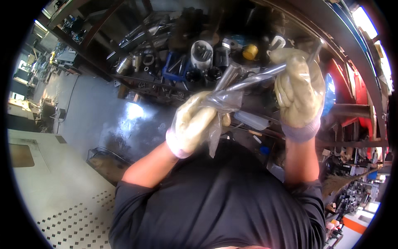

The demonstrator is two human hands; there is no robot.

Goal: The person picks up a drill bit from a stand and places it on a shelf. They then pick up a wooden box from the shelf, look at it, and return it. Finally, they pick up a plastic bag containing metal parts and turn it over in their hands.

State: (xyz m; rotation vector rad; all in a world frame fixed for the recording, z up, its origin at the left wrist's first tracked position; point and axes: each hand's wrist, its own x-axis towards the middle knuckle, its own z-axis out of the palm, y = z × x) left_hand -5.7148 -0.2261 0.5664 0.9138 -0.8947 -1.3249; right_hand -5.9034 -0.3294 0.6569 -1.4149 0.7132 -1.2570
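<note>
Both my hands wear cream-coloured work gloves. My left hand is closed around a crumpled clear plastic bag, whose loose end hangs below the fingers. A shiny metal rod runs from the bag up to my right hand, which is closed on its far end. Beside it, a second metal rod sticks up from the bag above my left hand. A metal end also shows past my right fingers; I cannot tell whether it belongs to the same rod.
Behind my hands, a dark shelf holds a white cup of small parts, a blue bin and a yellow ring-like piece. A clear plastic box lies below. A pale cabinet stands left, red metalwork right.
</note>
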